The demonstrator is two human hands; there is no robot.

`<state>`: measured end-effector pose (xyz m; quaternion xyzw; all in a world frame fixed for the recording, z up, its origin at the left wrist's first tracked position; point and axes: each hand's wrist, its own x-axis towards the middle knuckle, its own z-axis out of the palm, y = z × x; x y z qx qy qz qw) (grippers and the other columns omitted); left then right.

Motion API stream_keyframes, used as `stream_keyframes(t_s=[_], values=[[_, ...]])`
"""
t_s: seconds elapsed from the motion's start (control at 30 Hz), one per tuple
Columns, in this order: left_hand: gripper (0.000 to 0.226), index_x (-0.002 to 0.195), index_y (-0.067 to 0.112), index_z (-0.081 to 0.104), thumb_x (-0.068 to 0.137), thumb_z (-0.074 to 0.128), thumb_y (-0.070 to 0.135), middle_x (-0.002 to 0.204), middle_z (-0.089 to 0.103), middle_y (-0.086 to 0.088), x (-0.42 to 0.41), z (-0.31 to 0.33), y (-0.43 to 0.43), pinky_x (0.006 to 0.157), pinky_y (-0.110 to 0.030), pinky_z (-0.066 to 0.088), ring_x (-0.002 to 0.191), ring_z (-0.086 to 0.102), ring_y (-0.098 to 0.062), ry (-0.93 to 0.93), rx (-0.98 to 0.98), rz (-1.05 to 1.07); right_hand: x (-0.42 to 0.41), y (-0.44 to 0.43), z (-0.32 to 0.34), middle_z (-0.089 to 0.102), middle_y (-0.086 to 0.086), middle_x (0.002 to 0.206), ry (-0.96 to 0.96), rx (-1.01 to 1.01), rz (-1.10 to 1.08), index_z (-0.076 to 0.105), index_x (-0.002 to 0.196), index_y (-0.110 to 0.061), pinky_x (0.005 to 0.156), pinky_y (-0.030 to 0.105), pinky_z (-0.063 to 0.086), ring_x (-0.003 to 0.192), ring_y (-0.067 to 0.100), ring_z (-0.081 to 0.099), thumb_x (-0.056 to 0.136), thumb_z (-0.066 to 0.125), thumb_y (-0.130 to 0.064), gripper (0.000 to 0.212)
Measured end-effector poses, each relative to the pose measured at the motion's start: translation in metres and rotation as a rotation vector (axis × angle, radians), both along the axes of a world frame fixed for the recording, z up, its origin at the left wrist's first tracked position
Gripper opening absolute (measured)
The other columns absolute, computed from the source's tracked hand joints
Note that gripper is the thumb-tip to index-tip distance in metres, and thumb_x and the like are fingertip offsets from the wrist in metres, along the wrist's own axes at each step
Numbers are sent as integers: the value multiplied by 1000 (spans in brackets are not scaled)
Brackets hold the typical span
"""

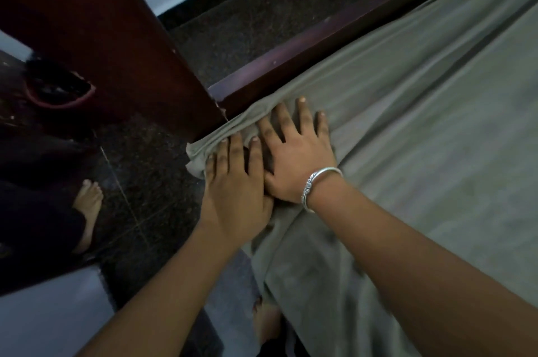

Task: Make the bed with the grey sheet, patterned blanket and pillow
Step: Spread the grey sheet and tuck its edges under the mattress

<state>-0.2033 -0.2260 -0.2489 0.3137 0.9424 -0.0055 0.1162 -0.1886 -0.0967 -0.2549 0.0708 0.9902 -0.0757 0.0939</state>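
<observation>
Left hand (235,190) and right hand (297,153) spread flat, touching, pressing grey sheet (407,138) corner against bed frame rail (320,36). Dark floor (151,182) open just beyond edge.

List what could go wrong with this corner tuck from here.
1. The sheet is bunched in folds under both hands at the corner; pressing it down this way may lock in creases.
2. Long wrinkles run up along the wooden frame, so pulling harder here could drag that edge loose.
3. The fingers sit close to the frame and the chipped bedpost; a pinch or scrape seems possible.
</observation>
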Motion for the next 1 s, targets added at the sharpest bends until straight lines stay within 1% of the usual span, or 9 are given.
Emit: stream_keyframes(t_s=[0.17, 0.27, 0.37, 0.5, 0.63, 0.73, 0.8, 0.9, 1.0], values=[[98, 142, -5, 29, 68, 32, 60, 143, 35, -29, -9, -7, 7, 111, -52, 20, 133, 32, -43, -42, 55, 44, -28, 11, 0, 34, 8, 148, 21, 24, 77, 34, 143, -23, 112, 55, 6, 138, 35, 20, 71, 9, -59, 83], [107, 148, 0, 14, 66, 18, 68, 152, 22, -22, -14, -7, 10, 116, -42, 12, 141, 22, -33, -48, 9, 57, -48, 19, 4, 34, 7, 147, -114, 66, 174, 29, 144, -24, 113, 51, 6, 137, 32, 23, 75, 22, -62, 79], [106, 148, 1, 10, 69, 25, 71, 153, 22, -18, -24, 2, 17, 112, -39, 21, 137, 30, -32, -68, 12, 136, -67, 20, 12, 40, 5, 144, -191, 76, 264, 38, 137, -27, 111, 51, 13, 135, 31, 29, 81, 34, -61, 66], [105, 147, 1, 14, 74, 56, 64, 147, 32, -18, -37, 15, 44, 96, -38, 40, 124, 46, -32, -136, -102, 161, -61, 25, 8, 39, 3, 146, -90, 89, 261, 35, 140, -32, 113, 48, 9, 137, 29, 26, 93, 27, -49, 51], [86, 142, 0, 27, 79, 59, 50, 139, 40, -19, -38, 37, 67, 95, -37, 42, 124, 45, -28, -146, -324, 107, -36, 33, 4, 44, 1, 142, 35, -10, 230, 43, 137, -30, 113, 50, 10, 136, 28, 31, 92, 35, -40, 47], [58, 126, 8, 45, 80, 53, 43, 123, 54, -12, -28, 50, 84, 82, -34, 45, 108, 55, -29, 51, -227, 1, -17, 64, 8, 62, 11, 121, 218, -50, 149, 65, 113, -21, 103, 58, 28, 119, 35, 51, 76, 37, -40, 51], [61, 135, 10, 36, 84, 50, 40, 135, 45, -13, -27, 50, 105, 92, -37, 41, 120, 47, -30, -15, -31, -91, -11, 99, 8, 64, 16, 113, 283, -15, 8, 67, 105, -16, 101, 56, 32, 112, 38, 55, 76, 39, -37, 45], [75, 149, 12, 9, 92, 47, 42, 156, 11, -11, -37, 41, 153, 114, -42, 20, 143, 13, -28, -226, 134, -167, -14, 156, 11, 48, 22, 134, 238, 90, -234, 54, 125, -13, 107, 55, 24, 127, 40, 41, 88, 41, -39, 47], [81, 150, 12, 4, 91, 44, 51, 157, 1, -14, -49, 16, 191, 116, -50, 11, 143, 5, -35, -240, 55, -138, -23, 199, 2, 14, 10, 156, -30, 40, -258, 22, 148, -24, 113, 53, 9, 143, 34, 10, 91, 36, -53, 66]])
